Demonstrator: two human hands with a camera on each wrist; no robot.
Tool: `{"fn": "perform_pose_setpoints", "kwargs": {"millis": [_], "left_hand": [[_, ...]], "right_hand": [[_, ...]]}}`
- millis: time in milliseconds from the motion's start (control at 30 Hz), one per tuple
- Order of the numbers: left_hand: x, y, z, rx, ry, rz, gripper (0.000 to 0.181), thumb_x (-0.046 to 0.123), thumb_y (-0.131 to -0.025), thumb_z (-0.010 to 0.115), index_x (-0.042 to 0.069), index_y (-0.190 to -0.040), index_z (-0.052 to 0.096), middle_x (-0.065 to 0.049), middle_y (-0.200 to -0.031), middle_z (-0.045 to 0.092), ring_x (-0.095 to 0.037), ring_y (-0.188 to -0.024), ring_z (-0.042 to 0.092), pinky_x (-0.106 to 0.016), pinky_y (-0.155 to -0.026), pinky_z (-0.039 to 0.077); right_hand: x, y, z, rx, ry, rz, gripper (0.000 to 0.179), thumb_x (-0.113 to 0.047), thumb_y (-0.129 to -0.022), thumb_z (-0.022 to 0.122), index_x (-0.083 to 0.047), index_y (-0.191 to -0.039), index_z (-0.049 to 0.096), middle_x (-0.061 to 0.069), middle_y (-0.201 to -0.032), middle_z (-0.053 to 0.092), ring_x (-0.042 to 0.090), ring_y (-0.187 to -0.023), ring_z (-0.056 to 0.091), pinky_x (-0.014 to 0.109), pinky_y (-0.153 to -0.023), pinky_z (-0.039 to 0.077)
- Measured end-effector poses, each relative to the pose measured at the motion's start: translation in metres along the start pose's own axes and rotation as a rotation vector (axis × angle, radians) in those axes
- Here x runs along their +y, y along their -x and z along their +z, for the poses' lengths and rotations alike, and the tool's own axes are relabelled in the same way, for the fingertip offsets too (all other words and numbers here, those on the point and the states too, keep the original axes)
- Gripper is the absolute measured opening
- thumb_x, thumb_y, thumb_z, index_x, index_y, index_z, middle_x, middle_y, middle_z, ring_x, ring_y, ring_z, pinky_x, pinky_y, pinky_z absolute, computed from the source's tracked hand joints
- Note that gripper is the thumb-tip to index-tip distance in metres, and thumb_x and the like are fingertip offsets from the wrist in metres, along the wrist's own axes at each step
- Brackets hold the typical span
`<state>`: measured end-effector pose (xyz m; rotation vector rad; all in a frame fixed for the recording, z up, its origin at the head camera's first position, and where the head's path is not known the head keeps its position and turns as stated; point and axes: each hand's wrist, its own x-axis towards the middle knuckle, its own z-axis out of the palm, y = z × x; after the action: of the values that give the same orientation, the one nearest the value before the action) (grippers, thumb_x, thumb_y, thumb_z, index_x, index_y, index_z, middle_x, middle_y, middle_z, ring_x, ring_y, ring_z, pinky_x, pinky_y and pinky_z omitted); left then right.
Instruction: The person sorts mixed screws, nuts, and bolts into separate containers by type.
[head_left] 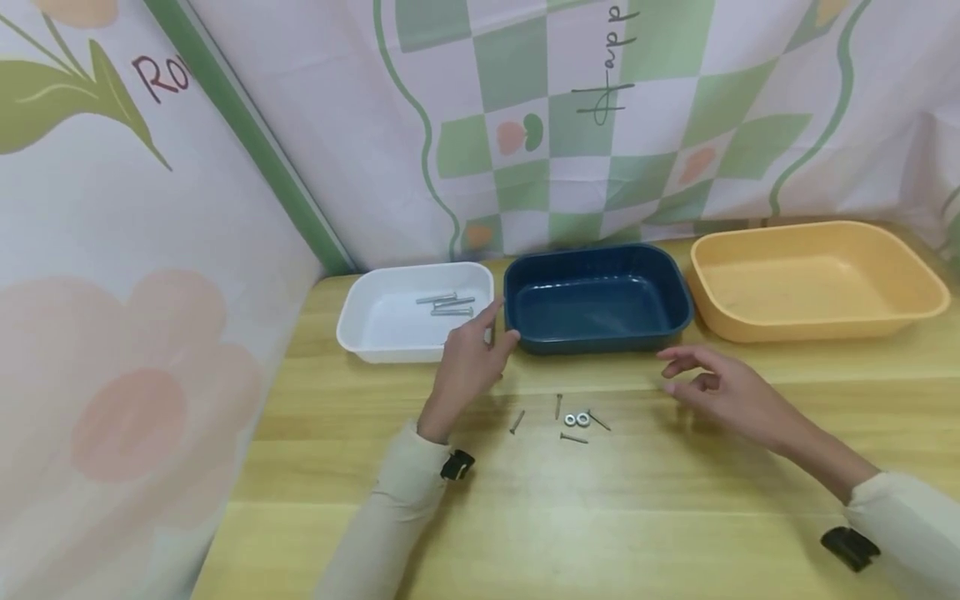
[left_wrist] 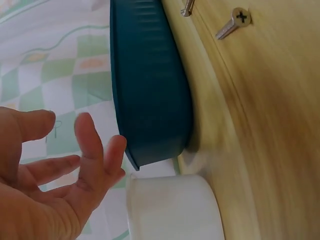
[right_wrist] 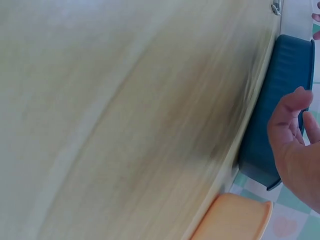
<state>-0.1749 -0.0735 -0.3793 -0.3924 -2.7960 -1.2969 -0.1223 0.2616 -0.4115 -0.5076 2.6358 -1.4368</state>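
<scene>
My left hand (head_left: 468,358) hovers over the right end of a white tray (head_left: 378,317), beside a dark blue tray (head_left: 592,307). Its fingers are spread and loosely bent, and in the left wrist view nothing lies between them. Several silver bolts (head_left: 452,312) lie in the white tray. Off the blue tray's front right corner is my right hand (head_left: 723,396), fingers loosely bent and holding nothing. Between the hands, several small screws (head_left: 574,439) lie on the wooden table around two metal nuts (head_left: 582,420). A cross-slotted screw head (left_wrist: 242,17) shows up close in the left wrist view.
A yellow tray (head_left: 813,329) stands right of the blue one, completing a row along the table's back. Behind hangs a green checkered cloth (head_left: 510,75); a flower-patterned cloth (head_left: 135,333) covers the left side. Black devices (head_left: 457,465) sit at both wrists.
</scene>
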Motion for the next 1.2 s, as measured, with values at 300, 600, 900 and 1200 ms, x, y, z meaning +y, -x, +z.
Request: {"fn": "perform_pose_setpoints", "kwargs": {"millis": [300,600,900,1200], "left_hand": [[0.004,-0.001,0.016,0.014,0.002,-0.104,0.057,0.026,-0.101,0.061,0.010,-0.152,0.044,-0.022,-0.134,0.059,-0.008,-0.040,0.059,-0.027,-0.061,0.052],[-0.004,-0.010,0.029,0.036,-0.076,-0.068,0.058,0.024,-0.101,0.059,0.001,-0.151,0.041,-0.019,-0.111,0.070,-0.004,-0.037,0.054,-0.034,-0.077,0.056],[-0.014,-0.017,0.038,0.033,-0.093,-0.074,0.058,0.021,-0.102,0.058,0.001,-0.152,0.037,-0.009,-0.080,0.068,-0.006,-0.035,0.054,-0.036,-0.078,0.056],[-0.016,-0.020,0.039,0.025,-0.095,-0.072,0.056,0.022,-0.101,0.059,0.002,-0.150,0.040,-0.002,-0.068,0.063,-0.009,-0.036,0.054,-0.038,-0.087,0.053]], "right_hand": [[0.003,0.003,0.009,-0.017,-0.091,0.048,0.040,-0.007,-0.098,0.063,0.005,-0.134,0.051,0.023,-0.115,0.061,0.020,-0.068,0.064,0.033,-0.051,0.051],[0.003,0.005,0.020,-0.030,-0.076,0.051,0.037,-0.006,-0.096,0.066,0.004,-0.130,0.055,0.018,-0.108,0.064,0.020,-0.067,0.064,0.032,-0.052,0.052],[0.004,0.005,0.028,-0.037,-0.004,0.053,0.042,-0.009,-0.090,0.075,0.000,-0.128,0.059,0.006,-0.099,0.067,0.016,-0.070,0.062,0.028,-0.056,0.051],[0.001,0.002,0.033,-0.059,0.031,0.055,0.047,-0.009,-0.083,0.082,-0.001,-0.124,0.062,0.006,-0.097,0.067,0.014,-0.070,0.058,0.026,-0.059,0.050]]}}
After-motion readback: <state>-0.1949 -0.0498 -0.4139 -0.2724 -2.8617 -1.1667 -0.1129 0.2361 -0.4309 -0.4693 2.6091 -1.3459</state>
